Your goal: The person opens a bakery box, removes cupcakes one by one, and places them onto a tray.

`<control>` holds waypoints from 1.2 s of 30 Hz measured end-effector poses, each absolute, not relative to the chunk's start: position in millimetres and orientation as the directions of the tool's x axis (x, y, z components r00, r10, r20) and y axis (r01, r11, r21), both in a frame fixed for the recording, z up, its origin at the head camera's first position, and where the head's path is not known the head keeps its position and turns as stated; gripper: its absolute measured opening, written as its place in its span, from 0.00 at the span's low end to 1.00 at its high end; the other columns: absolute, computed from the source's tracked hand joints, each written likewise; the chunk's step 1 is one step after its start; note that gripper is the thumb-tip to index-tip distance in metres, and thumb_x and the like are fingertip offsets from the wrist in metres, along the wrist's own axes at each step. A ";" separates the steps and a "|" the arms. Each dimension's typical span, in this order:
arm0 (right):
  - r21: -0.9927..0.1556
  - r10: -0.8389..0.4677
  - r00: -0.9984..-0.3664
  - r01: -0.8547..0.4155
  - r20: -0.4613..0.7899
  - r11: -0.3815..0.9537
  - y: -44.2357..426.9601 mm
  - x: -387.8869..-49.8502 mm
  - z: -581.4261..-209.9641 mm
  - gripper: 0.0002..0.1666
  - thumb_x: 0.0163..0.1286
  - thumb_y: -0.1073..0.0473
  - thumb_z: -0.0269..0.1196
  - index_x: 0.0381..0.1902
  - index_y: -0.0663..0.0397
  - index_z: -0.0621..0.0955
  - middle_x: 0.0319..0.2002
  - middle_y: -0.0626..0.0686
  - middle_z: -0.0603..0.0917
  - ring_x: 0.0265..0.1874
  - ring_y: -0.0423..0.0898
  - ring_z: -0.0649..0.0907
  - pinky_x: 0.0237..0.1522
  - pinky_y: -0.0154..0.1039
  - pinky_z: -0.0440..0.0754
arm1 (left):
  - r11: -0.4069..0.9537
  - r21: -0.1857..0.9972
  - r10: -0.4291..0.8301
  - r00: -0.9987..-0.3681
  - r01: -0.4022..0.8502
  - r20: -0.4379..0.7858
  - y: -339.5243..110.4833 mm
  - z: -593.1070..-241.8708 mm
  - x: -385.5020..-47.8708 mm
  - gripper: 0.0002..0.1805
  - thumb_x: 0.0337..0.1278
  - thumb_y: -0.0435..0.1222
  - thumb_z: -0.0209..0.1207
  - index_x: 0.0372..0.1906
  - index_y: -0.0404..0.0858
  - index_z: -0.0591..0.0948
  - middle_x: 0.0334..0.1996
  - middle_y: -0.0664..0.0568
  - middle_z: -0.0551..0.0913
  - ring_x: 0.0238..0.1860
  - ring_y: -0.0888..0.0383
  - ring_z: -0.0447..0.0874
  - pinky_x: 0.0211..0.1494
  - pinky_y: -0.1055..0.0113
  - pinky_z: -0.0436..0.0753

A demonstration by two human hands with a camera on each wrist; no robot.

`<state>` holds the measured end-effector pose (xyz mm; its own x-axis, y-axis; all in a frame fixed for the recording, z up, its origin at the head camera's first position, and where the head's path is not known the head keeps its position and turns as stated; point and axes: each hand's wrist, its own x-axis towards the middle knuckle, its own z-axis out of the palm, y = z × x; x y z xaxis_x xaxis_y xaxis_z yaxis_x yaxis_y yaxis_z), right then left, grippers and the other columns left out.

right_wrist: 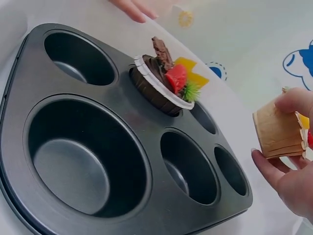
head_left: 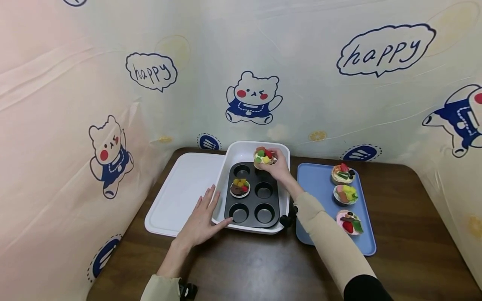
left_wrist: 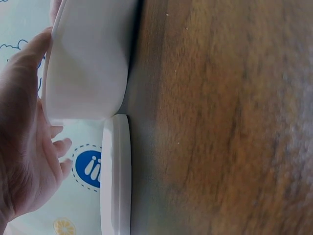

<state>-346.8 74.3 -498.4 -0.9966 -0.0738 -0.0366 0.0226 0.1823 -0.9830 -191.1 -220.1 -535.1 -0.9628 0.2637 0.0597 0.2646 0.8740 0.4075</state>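
My right hand (head_left: 278, 165) pinches a fruit-topped cupcake (head_left: 263, 156) above the far end of the dark muffin tin (head_left: 252, 226). In the right wrist view the cupcake's tan paper cup (right_wrist: 279, 131) sits between thumb and fingers, clear of the tin. One chocolate cupcake (head_left: 240, 188) with fruit rests in the left middle cup of the tin; the other cups show bare bottoms or dark hollows. The tin lies inside a deep white tray (head_left: 289, 156). Fingers spread, my left hand (head_left: 201, 219) touches that tray's near left rim, its thumb lying along the edge.
A blue tray (head_left: 314, 188) on the right bears three more cupcakes (head_left: 348, 222) in a column. On the left lies a flat white lid (head_left: 180, 192), next to the deep tray. A printed cloth hangs behind the brown wooden table (head_left: 256, 267).
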 end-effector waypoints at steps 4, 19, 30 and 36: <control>-0.985 -0.054 -0.998 0.023 -0.032 0.169 78.9 -346.1 -494.0 0.40 0.74 0.63 0.72 0.77 0.57 0.67 0.80 0.65 0.69 0.77 0.64 0.74 0.83 0.58 0.74 | 0.874 0.412 0.259 -0.964 0.258 0.055 -219.9 -535.0 -190.7 0.59 0.65 0.73 0.61 0.90 0.43 0.58 0.93 0.48 0.45 0.93 0.44 0.44 0.94 0.40 0.52; -0.971 -0.044 -0.995 -0.093 0.085 0.221 99.9 -337.9 -477.4 0.43 0.71 0.61 0.75 0.80 0.54 0.70 0.77 0.65 0.72 0.75 0.64 0.75 0.81 0.61 0.75 | 0.872 0.414 0.258 -0.964 0.259 0.061 -220.4 -536.7 -190.9 0.59 0.65 0.72 0.61 0.90 0.44 0.58 0.93 0.48 0.45 0.93 0.43 0.44 0.93 0.40 0.51; -0.936 -0.024 -0.987 -0.161 0.161 0.313 138.3 -326.6 -475.1 0.43 0.71 0.65 0.74 0.79 0.59 0.70 0.73 0.68 0.74 0.69 0.64 0.78 0.74 0.60 0.81 | 0.886 0.368 0.271 -0.959 0.283 0.086 -219.0 -536.3 -191.9 0.59 0.65 0.72 0.60 0.89 0.42 0.59 0.92 0.46 0.47 0.93 0.43 0.47 0.94 0.40 0.51; -0.916 -0.012 -0.983 -0.174 0.182 0.362 165.6 -322.0 -482.4 0.43 0.70 0.65 0.75 0.79 0.61 0.71 0.71 0.69 0.76 0.68 0.63 0.78 0.67 0.51 0.79 | 0.898 0.320 0.275 -0.953 0.301 0.125 -219.3 -537.3 -191.0 0.59 0.65 0.72 0.59 0.89 0.40 0.60 0.92 0.44 0.50 0.92 0.43 0.50 0.93 0.39 0.53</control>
